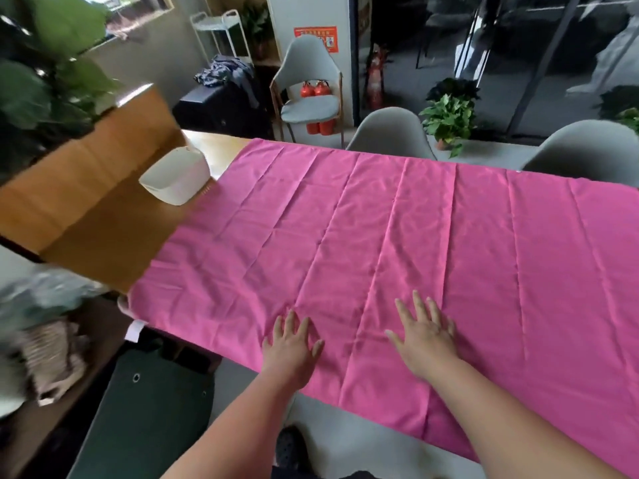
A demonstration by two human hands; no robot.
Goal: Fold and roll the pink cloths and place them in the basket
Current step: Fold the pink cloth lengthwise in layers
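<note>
**Head view: pink cloth spread flat, both palms laid on it**

Head-camera coverage is filled mostly by a large pink cloth (397, 236), which is spread in a single layer from the centre to the right edge of the frame. Its surface is crossed by long fold creases, and its near edge is draped over the table's front edge. A small white label (135, 330) is seen at the cloth's lower-left corner.

The left hand (290, 347) is laid palm down on the cloth at lower centre, with the fingers straight and slightly spread; nothing is grasped. The right hand (427, 335) is laid the same way just to the right of it, flat and released, with the fingers fanned out. The two hands are kept apart, with a crease between them.

A bare stretch of the wooden table (96, 209) is left uncovered at the left of the frame. A white basket (173, 188) is set there, just beside the cloth's left edge; its inside cannot be seen.

Two grey shell chairs (390, 133) (587, 146) are placed against the far side of the table. A third grey chair (311, 84) is stood farther back at upper centre, with red fire extinguishers (320, 108) behind it and an orange notice (315, 39) on the white pillar above. A small potted plant (449, 115) is set on the floor at upper right, in front of dark glass panels. Large green leaves (52, 63) are seen at upper left, blurred. A dark green chair seat (148, 409) is seen at lower left.
</note>
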